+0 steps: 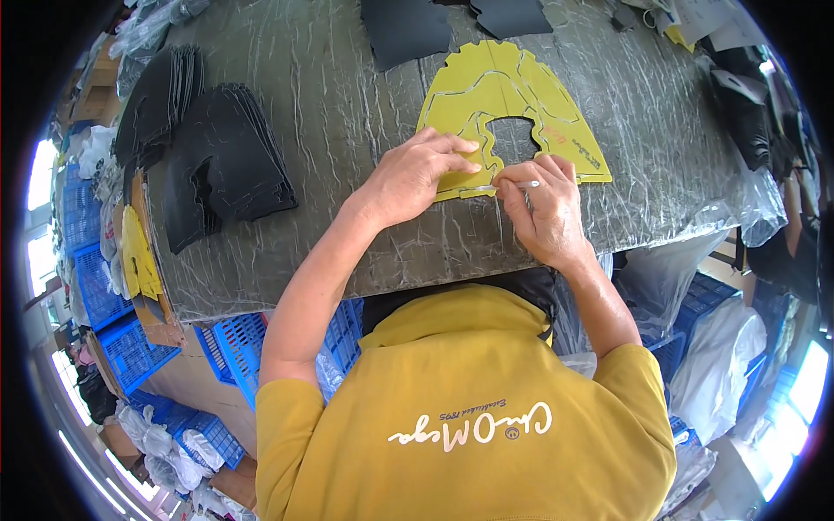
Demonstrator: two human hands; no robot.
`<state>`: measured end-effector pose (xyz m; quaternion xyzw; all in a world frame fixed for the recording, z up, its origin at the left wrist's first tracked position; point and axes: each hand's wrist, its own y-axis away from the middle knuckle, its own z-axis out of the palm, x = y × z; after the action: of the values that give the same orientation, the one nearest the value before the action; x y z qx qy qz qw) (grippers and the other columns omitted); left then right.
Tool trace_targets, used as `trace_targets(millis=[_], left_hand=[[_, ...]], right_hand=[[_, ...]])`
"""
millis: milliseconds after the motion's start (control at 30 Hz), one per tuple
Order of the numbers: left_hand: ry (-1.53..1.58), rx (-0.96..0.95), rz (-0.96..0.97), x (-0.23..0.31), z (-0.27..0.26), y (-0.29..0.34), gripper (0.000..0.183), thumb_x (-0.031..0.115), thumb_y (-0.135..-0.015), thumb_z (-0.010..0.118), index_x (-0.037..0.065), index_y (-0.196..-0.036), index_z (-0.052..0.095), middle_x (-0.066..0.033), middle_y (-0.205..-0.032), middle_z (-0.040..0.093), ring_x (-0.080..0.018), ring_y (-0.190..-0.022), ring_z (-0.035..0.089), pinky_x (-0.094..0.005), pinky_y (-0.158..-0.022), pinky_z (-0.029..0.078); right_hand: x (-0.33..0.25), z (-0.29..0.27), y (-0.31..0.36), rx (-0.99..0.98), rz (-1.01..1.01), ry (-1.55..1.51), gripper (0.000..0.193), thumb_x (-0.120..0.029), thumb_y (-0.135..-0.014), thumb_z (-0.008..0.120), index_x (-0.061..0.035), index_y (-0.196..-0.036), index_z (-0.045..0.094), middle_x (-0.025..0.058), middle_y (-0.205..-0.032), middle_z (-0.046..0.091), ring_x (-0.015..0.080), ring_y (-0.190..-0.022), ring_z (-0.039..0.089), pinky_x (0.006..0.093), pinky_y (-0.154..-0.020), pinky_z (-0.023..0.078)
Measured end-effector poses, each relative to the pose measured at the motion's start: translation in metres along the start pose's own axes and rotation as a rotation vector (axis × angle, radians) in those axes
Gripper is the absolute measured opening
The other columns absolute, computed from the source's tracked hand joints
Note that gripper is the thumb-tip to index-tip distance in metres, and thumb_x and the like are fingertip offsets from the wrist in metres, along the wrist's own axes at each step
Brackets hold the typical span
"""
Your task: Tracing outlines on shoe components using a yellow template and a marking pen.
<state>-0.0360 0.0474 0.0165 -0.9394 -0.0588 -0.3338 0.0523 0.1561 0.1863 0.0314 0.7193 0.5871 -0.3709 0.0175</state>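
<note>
A yellow arched template [460, 82] with a scalloped edge, slots and a central cutout lies on the dark worktable [365, 252]. My left hand [407, 182] rests on its near left part, fingers stretched out and pressing it down. In my right hand [549, 213] is a slim white pen [527, 184], pinched between thumb and fingers. Its tip meets the template's near edge, close to the left fingertips. Pale lines run along several of the slots. Through the cutout a dark surface shows; whether it is a separate sheet I cannot tell.
Two stacks of black cut pieces, a nearer one [230, 156] and a farther one [161, 100], lie on the left. More black sheets [404, 30] lie at the far edge. Blue crates [234, 343] stand below the table, and plastic bags [717, 356] hang at the right.
</note>
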Motion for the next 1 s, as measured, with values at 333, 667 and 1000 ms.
trace_targets(millis=[333, 667, 1000], left_hand=[[-0.011, 0.003, -0.016, 0.004, 0.001, 0.001, 0.045, -0.011, -0.085, 0.059, 0.015, -0.117, 0.076, -0.0002, -0.134, 0.067, -0.0266, -0.122, 0.061, -0.0386, -0.105, 0.054], [-0.185, 0.193, 0.082, 0.015, 0.025, -0.015, 0.034, -0.007, -0.083, 0.061, 0.007, -0.112, 0.071, -0.0074, -0.11, 0.064, -0.0287, -0.103, 0.064, -0.0425, -0.092, 0.05], [-0.273, 0.265, 0.01, 0.018, 0.055, -0.042, 0.034, -0.002, -0.081, 0.063, 0.005, -0.114, 0.062, -0.0155, -0.12, 0.056, -0.0351, -0.118, 0.053, -0.0503, -0.1, 0.042]], right_hand=[[0.0, -0.014, -0.003, 0.036, 0.058, 0.089, 0.011, -0.005, -0.089, 0.071, -0.0117, -0.097, 0.066, 0.0008, -0.081, 0.068, 0.0247, -0.08, 0.064, 0.041, -0.086, 0.044], [0.054, -0.028, 0.01, -0.056, 0.312, 0.364, 0.059, -0.029, -0.076, 0.084, -0.0144, -0.129, 0.063, 0.0103, -0.127, 0.066, 0.0369, -0.138, 0.047, 0.0512, -0.111, 0.034], [0.058, -0.025, 0.014, -0.008, 0.294, 0.266, 0.063, -0.023, -0.071, 0.084, -0.0128, -0.129, 0.063, 0.0098, -0.125, 0.067, 0.0321, -0.128, 0.056, 0.048, -0.108, 0.038]])
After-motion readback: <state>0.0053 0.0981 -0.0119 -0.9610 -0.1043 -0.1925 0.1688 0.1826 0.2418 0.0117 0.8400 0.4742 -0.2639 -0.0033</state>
